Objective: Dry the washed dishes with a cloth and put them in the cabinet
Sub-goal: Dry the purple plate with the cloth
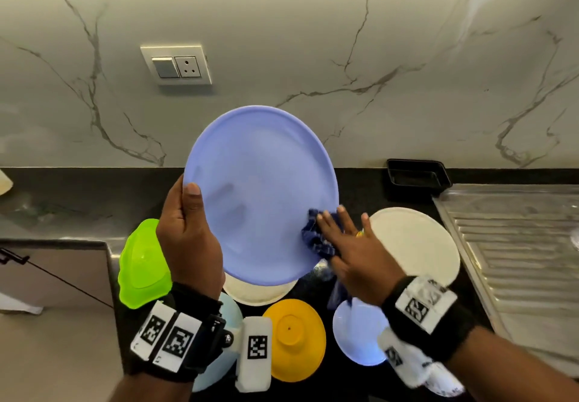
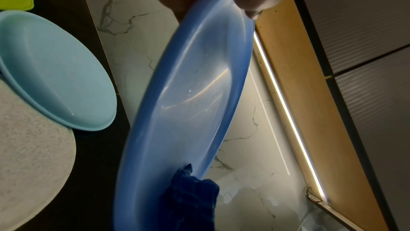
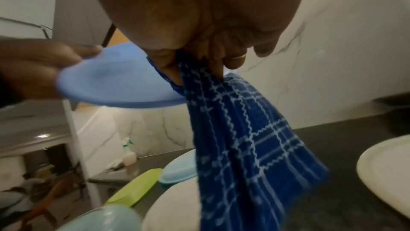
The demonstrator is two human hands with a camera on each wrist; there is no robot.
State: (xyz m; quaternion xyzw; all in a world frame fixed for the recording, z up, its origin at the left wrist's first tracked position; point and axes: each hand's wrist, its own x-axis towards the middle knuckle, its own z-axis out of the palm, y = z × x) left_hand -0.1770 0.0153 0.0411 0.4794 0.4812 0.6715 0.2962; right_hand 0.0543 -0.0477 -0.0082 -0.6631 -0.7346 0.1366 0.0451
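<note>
1. Plate point(image 1: 260, 195) is up off the counter point(image 1: 354, 192), tilted, face toward me, over the other dishes.
2. My left hand point(image 1: 188, 229) grips its left rim, thumb on the face, fingers curled behind.
3. My right hand point(image 1: 351, 245) lies flat, fingers spread, pressing the cloth point(image 1: 316, 235) on the plate's right edge. Wrist view shows the cloth point(image 3: 244, 129) also caught at the palm, with the rest hanging loose.
4. Handling guess: plate looks like light, stiff plastic. It's glossy, so likely slick if wet. Rim is the place to hold, thumb over the lip; leaves the face open for wiping.
5. Cloth is soft and limp; bunch it under the palm so the tail doesn't drag.
6. On the counter below: green dish point(image 1: 141, 264), yellow dish point(image 1: 294, 339), two cream plates point(image 1: 416, 245), pale blue ones near. None look dried yet, by my read.
7. Cabinet not clearly in view.
</note>
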